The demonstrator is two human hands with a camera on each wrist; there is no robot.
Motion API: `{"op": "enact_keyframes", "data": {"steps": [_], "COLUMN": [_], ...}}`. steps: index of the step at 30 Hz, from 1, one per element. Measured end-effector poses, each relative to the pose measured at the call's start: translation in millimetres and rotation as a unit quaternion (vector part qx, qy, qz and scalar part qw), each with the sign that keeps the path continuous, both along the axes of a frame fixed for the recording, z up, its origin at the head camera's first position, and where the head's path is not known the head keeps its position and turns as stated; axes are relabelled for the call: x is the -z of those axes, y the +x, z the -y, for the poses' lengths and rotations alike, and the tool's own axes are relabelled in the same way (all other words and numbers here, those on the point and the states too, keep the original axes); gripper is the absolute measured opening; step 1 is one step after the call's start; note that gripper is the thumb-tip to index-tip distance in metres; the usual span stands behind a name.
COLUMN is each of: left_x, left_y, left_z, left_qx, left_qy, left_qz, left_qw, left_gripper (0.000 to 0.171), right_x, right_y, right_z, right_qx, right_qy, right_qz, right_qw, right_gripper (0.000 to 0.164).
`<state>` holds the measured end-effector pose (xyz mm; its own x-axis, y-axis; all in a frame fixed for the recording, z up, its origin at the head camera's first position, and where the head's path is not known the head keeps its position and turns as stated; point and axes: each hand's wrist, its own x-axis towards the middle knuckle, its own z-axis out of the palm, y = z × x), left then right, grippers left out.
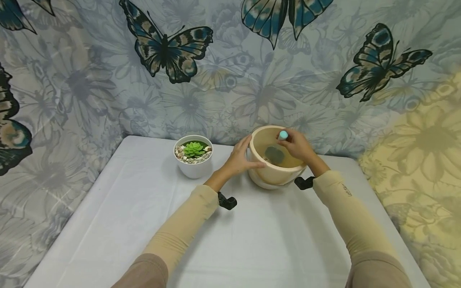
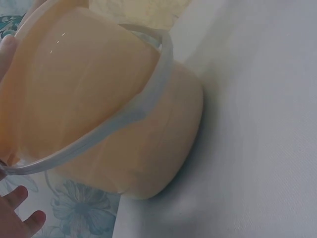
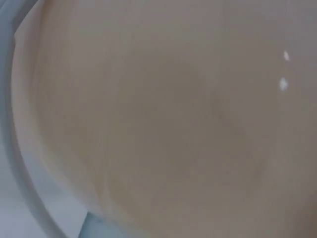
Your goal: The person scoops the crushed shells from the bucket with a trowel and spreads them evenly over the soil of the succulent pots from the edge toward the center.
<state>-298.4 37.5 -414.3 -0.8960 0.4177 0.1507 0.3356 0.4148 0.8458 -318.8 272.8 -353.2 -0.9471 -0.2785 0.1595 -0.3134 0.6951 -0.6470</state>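
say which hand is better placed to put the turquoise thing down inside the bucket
Probably the right hand: it already grips the turquoise thing at the mouth of the bucket. The left hand is spread against the bucket, so it seems better suited to steadying.

The left arm point(image 1: 180, 226) reaches forward and inward, sleeved to the wrist point(image 1: 216, 180); the left hand point(image 1: 238, 159) is spread — thumb point(image 1: 256, 164) held well apart from the extended fingers point(image 1: 242, 145). The right arm point(image 1: 351, 212) slants inward from the other side, sleeved likewise, and the right hand point(image 1: 298, 147) forms a pinch — fingers bent, slightly farther forward than the left.
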Motion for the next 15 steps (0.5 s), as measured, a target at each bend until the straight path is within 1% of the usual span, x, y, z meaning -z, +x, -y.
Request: {"op": "enact_keyframes", "data": {"steps": [4,7,11,15], "left_x": [-0.5,-0.5,-0.6,-0.5], "left_y": [0.4,0.1,-0.4,-1.0], "left_z": [0,1,1,1], "left_qx": [-0.001,-0.001,-0.005,0.004], "left_qy": [-0.002,-0.003,-0.009,-0.02], "left_qz": [0.003,0.002,-0.002,-0.012], "left_qw": [1.0,1.0,0.9999,0.9997], "left_gripper": [0.109,0.109,0.109,0.108], "right_x": [0.7,0.7,1.3,2.8], "right_y": [-1.1,-0.9,-1.1,-0.8], "right_z": [6,9,12,12], "right_qx": [0.012,0.013,0.007,0.012], "right_qy": [-0.039,-0.066,-0.067,-0.063], "right_qz": [0.023,0.031,0.018,0.018], "right_qw": [0.999,0.997,0.998,0.998], "right_gripper": [0.03,0.033,0.033,0.033]}}
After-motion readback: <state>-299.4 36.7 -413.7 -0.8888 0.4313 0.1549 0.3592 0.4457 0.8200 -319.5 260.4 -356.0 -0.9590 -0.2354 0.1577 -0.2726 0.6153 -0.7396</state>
